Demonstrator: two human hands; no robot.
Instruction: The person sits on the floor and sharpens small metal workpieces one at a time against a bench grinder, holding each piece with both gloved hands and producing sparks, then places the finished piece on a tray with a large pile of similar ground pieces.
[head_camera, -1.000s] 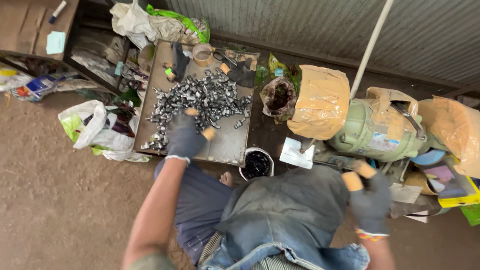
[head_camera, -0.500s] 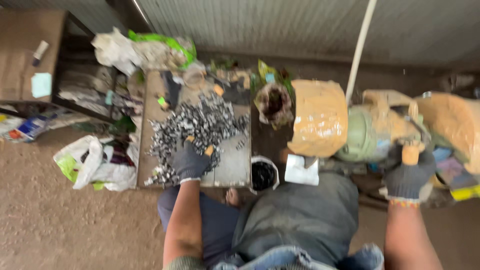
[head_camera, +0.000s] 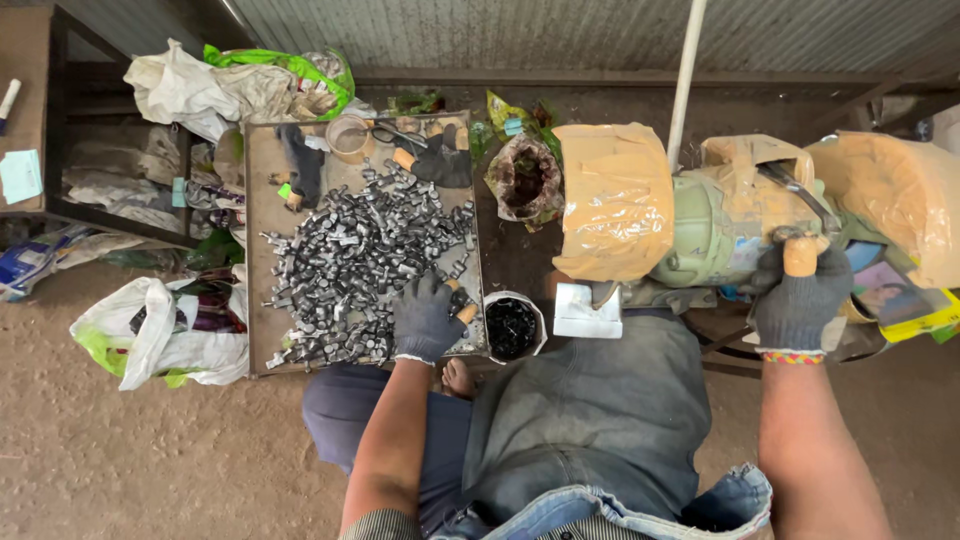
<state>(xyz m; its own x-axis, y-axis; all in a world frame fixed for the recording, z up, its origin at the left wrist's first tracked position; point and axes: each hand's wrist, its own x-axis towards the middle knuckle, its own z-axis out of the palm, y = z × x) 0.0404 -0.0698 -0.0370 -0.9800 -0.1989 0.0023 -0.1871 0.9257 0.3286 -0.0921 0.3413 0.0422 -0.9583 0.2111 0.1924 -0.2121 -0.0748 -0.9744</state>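
The gloved left hand (head_camera: 428, 318) is resting, grip loosely curled, on metal pieces (head_camera: 355, 270) in the tray (head_camera: 262, 170); the right hand (head_camera: 800, 300) is gripping a lever (head_camera: 803, 255) on the green machine (head_camera: 705, 230).

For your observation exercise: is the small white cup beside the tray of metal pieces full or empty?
Nearly full. The white cup stands upright by the tray, with dark small pieces up near its rim; what they are cannot be told.

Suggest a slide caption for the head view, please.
Gloved left hand on a tray of metal parts; right hand on a green machine.
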